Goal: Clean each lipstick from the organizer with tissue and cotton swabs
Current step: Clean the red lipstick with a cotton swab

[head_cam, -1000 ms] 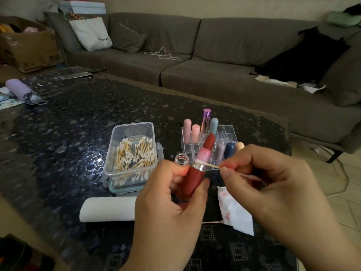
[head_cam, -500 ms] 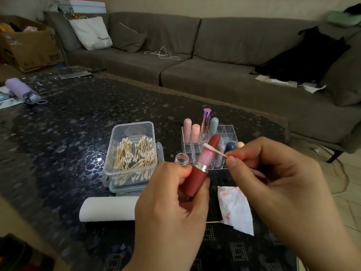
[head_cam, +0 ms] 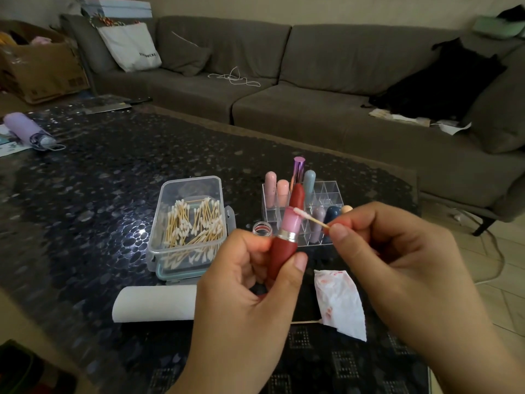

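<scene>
My left hand (head_cam: 244,297) grips an open red lipstick (head_cam: 287,237) upright, its pink inner sleeve and dark red bullet extended. My right hand (head_cam: 397,268) pinches a cotton swab (head_cam: 309,218) whose white tip touches the top of the pink sleeve, just below the bullet. Behind them stands the clear organizer (head_cam: 326,194) with several capped lipsticks in pink, purple, blue and peach. A stained tissue (head_cam: 339,302) lies on the table under my right hand.
A clear box of cotton swabs (head_cam: 189,223) sits left of the organizer, a small clear cap (head_cam: 262,229) beside it. A white tissue roll (head_cam: 154,304) lies in front. A used swab (head_cam: 305,322) lies by the tissue. A grey sofa (head_cam: 312,81) runs behind the dark table (head_cam: 85,194).
My right hand has moved the swab tip up along the lipstick, from the silver collar to the top of the pink sleeve. My left hand keeps holding the lipstick in the same place.
</scene>
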`<state>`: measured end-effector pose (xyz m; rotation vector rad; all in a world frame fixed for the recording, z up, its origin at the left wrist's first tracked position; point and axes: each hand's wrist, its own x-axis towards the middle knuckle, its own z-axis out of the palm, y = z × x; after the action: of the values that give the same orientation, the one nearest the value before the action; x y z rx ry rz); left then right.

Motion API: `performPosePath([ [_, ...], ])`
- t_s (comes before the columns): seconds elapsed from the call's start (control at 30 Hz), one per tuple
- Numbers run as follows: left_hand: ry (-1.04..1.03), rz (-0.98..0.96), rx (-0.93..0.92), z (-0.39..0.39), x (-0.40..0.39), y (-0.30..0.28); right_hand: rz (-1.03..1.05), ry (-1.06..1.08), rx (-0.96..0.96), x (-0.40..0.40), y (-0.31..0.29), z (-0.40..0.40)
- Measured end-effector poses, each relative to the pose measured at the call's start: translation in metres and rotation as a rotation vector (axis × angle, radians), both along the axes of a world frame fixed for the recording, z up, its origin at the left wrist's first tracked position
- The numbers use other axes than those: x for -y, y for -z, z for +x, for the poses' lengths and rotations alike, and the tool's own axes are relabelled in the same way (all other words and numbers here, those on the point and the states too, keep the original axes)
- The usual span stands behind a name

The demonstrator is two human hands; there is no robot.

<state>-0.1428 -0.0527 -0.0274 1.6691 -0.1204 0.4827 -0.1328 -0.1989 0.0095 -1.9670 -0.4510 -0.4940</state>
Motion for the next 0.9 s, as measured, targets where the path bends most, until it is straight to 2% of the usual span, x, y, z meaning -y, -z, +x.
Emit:
performPosePath([
  [0.23,0.031,-0.031,-0.028,-0.0021,-0.0010,-0.0031,0.022,-0.116,-0.057,-0.0003,-0.0024,-0.0008],
  [0.4,0.044,-0.021,-0.049,-0.0037,-0.0008,-0.0042,0.019,-0.046,0.000,0.0014,-0.0027,0.0009],
  [0.63,0.102,-0.062,-0.054,-0.0029,-0.0001,-0.0028,0.006,-0.077,-0.017,0.0023,-0.0039,0.0014],
  [0.83,0.210,-0.210,-0.105,-0.0019,0.0002,-0.0065,0.026,-0.053,-0.042,0.0025,-0.0041,0.0017],
  [0.9,0.269,-0.193,-0.110,0.0003,-0.0011,-0.0044,0.022,-0.055,-0.045,0.0023,-0.0035,0.0022],
])
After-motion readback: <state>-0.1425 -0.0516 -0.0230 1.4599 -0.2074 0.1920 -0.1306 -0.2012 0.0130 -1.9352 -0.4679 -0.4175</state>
